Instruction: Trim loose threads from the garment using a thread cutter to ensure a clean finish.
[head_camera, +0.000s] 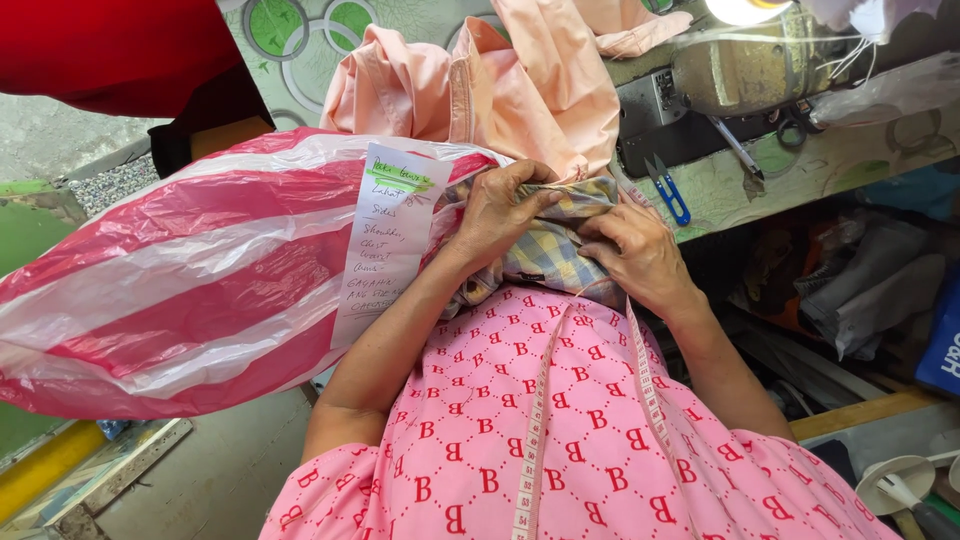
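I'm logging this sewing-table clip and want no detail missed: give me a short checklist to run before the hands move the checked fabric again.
1. Left hand grips the checked fabric: ok.
2. Right hand presses on the same fabric: ok.
3. Blue thread snips lie apart from both hands: ok.
4. Measuring tape hangs down the front, its end near the right hand: cannot tell if it is caught.
5. Paper note lies on the red-and-white striped bag: ok.
6. Peach garment is piled right behind the fabric: not ok.
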